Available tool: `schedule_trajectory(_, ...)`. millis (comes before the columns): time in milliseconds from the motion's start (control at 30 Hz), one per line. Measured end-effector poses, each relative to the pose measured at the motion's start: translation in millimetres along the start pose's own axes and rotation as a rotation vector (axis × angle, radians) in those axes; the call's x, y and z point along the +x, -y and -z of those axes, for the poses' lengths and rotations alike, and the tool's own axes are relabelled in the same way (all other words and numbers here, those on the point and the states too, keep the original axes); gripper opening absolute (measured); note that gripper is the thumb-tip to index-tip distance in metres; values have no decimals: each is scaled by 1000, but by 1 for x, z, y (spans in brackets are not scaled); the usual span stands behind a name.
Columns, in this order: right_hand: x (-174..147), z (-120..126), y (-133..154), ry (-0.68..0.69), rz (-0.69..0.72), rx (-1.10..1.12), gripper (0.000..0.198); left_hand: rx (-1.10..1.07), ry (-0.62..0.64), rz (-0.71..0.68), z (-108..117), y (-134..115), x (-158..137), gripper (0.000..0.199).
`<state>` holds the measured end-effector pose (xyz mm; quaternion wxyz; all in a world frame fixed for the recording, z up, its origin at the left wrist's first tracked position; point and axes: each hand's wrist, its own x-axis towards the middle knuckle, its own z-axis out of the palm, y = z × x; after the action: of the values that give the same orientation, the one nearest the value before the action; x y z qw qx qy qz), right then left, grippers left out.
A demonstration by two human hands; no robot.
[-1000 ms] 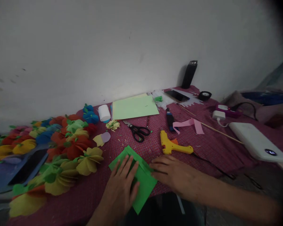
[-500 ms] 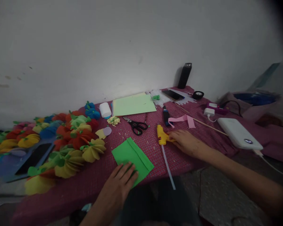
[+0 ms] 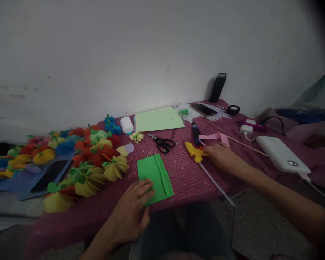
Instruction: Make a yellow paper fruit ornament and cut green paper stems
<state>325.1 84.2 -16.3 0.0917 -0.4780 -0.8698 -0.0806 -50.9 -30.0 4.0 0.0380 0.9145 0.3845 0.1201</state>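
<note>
A folded green paper (image 3: 157, 173) lies on the checked cloth at the table's front, with a raised strip along its right side. My left hand (image 3: 134, 202) rests on its lower left corner, fingers stretched out. A yellow hot glue gun (image 3: 195, 152) lies to the right of the paper, a long translucent glue stick (image 3: 216, 183) trailing from its back past the table edge. My right hand (image 3: 222, 155) has its fingers closed at the gun's handle. Black scissors (image 3: 162, 143) lie behind the paper. A pink strip (image 3: 213, 137) runs just behind my right hand.
Colourful paper pumpkins (image 3: 97, 155) crowd the left side, around a dark phone (image 3: 49, 176). Pale green sheets (image 3: 159, 120) lie by the wall. A power bank (image 3: 283, 154), thin stick (image 3: 246, 145), tape roll (image 3: 233, 110) and black bottle (image 3: 218, 87) occupy the right.
The glue gun has turned, its glue stick swinging to the right. The green paper has rotated to lie straighter, and my left hand has shifted to its left edge.
</note>
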Motion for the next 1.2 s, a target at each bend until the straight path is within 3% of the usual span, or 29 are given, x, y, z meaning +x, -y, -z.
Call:
schedule_trajectory(100, -14, 22, 28, -51, -23, -48, 33, 44, -53, 58, -7, 1, 25, 40)
schedule_trajectory(233, -43, 49, 110, -135, 59, 97, 38, 132, 28, 124, -19, 16, 56, 47)
schedule_trajectory(333, -53, 42, 174, -148, 88, 325, 38, 159, 92, 121, -25, 27, 68, 46)
schedule_trajectory(433, -44, 18, 207, -195, -31, 490, 37, 202, 116, 38, -24, 34, 74, 40)
schedule_trajectory(533, -27, -4, 211, -252, -252, 548, 33, 249, 123, -68, -18, 39, 80, 32)
schedule_trajectory(600, -16, -11, 207, -245, -313, 549, 32, 276, 114, -136, -15, 41, 84, 28)
schedule_trajectory(867, -4, -10, 206, -142, -297, 484, 35, 235, 98, -278, -21, 52, 86, 20)
schedule_trajectory(1200, 10, -8, 206, -66, -352, 420, 42, 177, 118, -176, -23, 56, 83, 20)
